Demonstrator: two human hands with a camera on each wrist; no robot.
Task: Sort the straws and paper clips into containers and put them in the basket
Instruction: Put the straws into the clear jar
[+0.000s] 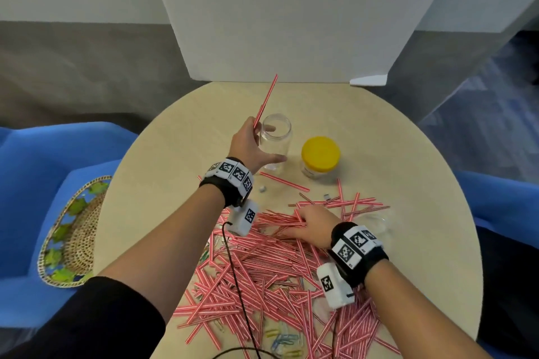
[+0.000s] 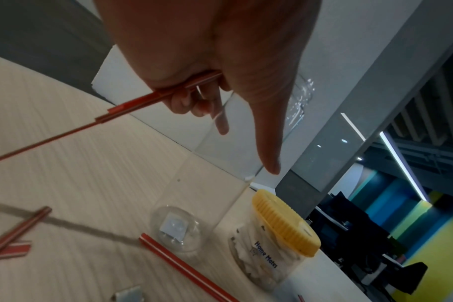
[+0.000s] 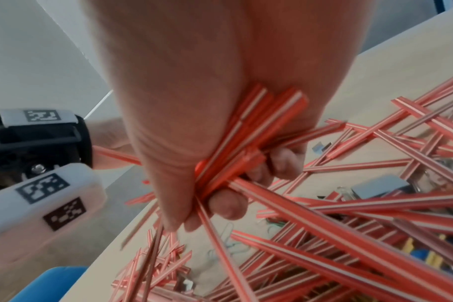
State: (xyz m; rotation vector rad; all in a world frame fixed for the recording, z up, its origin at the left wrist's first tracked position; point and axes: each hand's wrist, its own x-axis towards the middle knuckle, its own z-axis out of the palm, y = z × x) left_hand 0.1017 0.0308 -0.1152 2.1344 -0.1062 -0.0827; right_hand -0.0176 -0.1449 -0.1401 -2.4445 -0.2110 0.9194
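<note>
A big heap of red-and-white straws covers the near half of the round table, with coloured paper clips among them near the front edge. My left hand pinches a few straws that point up and away, right beside the open clear jar; its thumb stretches along the jar's near side. In the left wrist view the held straws sit between curled fingers and palm. My right hand lies on the heap and grips a bundle of straws.
A jar with a yellow lid stands right of the clear jar. A woven basket with green leaves rests on a blue seat left of the table. A white panel rises behind the table. A black cable crosses the heap.
</note>
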